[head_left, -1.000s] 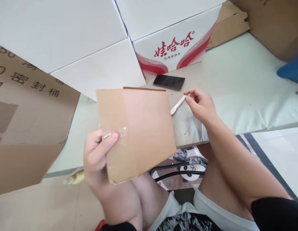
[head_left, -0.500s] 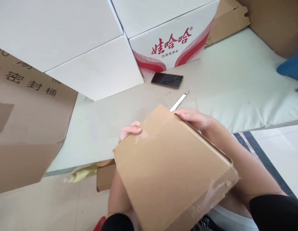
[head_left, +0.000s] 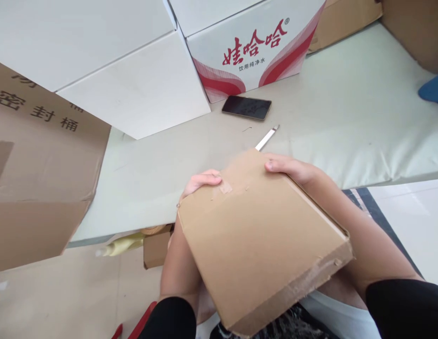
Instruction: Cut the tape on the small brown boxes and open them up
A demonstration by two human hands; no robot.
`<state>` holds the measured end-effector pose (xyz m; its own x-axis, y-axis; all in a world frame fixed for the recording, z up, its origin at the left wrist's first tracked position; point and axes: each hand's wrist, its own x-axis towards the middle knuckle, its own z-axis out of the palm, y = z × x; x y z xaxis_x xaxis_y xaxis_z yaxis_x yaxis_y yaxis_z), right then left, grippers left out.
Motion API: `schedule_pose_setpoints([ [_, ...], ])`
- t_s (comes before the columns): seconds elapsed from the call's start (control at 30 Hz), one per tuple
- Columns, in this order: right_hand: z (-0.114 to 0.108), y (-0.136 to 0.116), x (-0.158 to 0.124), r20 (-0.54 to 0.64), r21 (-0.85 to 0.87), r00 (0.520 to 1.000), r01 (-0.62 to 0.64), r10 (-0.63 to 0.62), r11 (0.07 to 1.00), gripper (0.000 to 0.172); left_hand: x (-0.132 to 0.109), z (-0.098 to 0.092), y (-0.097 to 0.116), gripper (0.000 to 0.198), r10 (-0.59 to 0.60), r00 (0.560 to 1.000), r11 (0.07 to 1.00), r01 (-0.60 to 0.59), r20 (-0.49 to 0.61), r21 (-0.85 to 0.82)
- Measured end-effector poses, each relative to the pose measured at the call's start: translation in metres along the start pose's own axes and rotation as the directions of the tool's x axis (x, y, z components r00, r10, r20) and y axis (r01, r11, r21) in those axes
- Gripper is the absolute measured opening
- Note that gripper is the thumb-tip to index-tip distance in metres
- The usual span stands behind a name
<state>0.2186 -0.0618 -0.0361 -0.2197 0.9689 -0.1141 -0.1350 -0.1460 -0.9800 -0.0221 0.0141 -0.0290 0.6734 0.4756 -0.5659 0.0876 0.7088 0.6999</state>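
A flat brown cardboard box is held tilted above my lap, its far end over the table edge. My left hand grips its far left edge, thumb on top beside a torn patch of clear tape. At the far right corner my right hand holds on, thumb lying on the top face. The other fingers of both hands are hidden under the cardboard. Just past the box a slim white tool with a metal tip lies on the table, partly covered. A black phone rests behind it.
The pale green covered table bears stacked white cartons and a white-and-red carton. At left stands a large brown carton. Below the table edge are a yellow bottle and a small brown box. Something blue sits far right.
The box has shifted slightly right and levelled a little, both hands moving with it. My right thumb now lies further onto the top face. The view has tipped slightly downward.
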Motion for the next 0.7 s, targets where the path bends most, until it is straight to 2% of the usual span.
schedule_pose_setpoints([
  [0.13, 0.002, 0.002, 0.005, 0.084, 0.129, 0.993, -0.091, 0.081, 0.988, 0.041, 0.001, 0.001, 0.005, 0.012, 0.022, 0.998, 1.000, -0.022, 0.056, -0.015],
  [0.3, 0.002, 0.002, 0.006, 0.097, 0.183, 0.993, -0.089, 0.072, 0.979, 0.042, -0.007, 0.005, 0.016, 0.021, 0.047, 0.996, 0.986, -0.058, 0.074, 0.153],
  [0.4, -0.006, 0.007, 0.011, 0.078, 0.020, 0.997, 0.018, -0.019, 1.000, 0.048, -0.019, 0.003, 0.021, 0.023, 0.113, 0.990, 0.943, -0.132, 0.080, 0.305],
  [0.47, -0.015, 0.012, 0.016, 0.012, -0.132, 0.992, 0.122, -0.122, 0.984, 0.054, -0.028, 0.000, 0.022, 0.024, 0.177, 0.981, 0.913, -0.192, 0.074, 0.361],
  [0.53, -0.021, 0.016, 0.020, 0.000, -0.203, 0.982, 0.185, -0.189, 0.962, 0.055, -0.035, -0.003, 0.022, 0.026, 0.200, 0.976, 0.893, -0.218, 0.085, 0.393],
  [0.63, -0.021, 0.020, 0.024, 0.106, -0.209, 0.970, 0.235, -0.217, 0.949, 0.057, -0.037, -0.006, 0.023, 0.029, 0.145, 0.980, 0.871, -0.192, 0.137, 0.451],
  [0.7, -0.014, 0.021, 0.026, 0.164, -0.174, 0.960, 0.255, -0.227, 0.951, 0.060, -0.035, -0.006, 0.023, 0.031, 0.203, 0.975, 0.830, -0.221, 0.093, 0.511],
])
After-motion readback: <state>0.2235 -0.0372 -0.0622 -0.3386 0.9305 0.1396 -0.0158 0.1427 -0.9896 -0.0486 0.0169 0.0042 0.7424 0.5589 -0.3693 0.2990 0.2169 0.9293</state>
